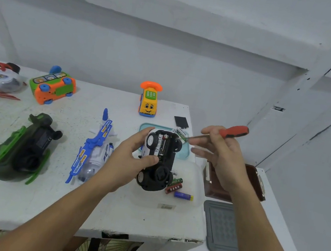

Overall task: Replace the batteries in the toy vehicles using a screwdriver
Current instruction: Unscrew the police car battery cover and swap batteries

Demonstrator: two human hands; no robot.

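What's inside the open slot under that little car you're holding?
Black batteries lie side by side in the toy car. The left hand covers their near ends with its thumb, so the count is unclear.

An orange-and-black screwdriver point(228, 132) is seen, a black-and-white toy car point(157, 159), a blue-white plane point(96, 148), a green-black helicopter point(23, 147), a speckled white worktop point(55, 201).

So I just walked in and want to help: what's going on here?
A person is midway through a battery swap. The left hand grips an upturned black-and-white toy car with its battery bay open and batteries inside. The right hand holds an orange-handled screwdriver, its tip beside the car. Loose batteries lie beside the car, and a black panel, probably the cover, lies farther back.
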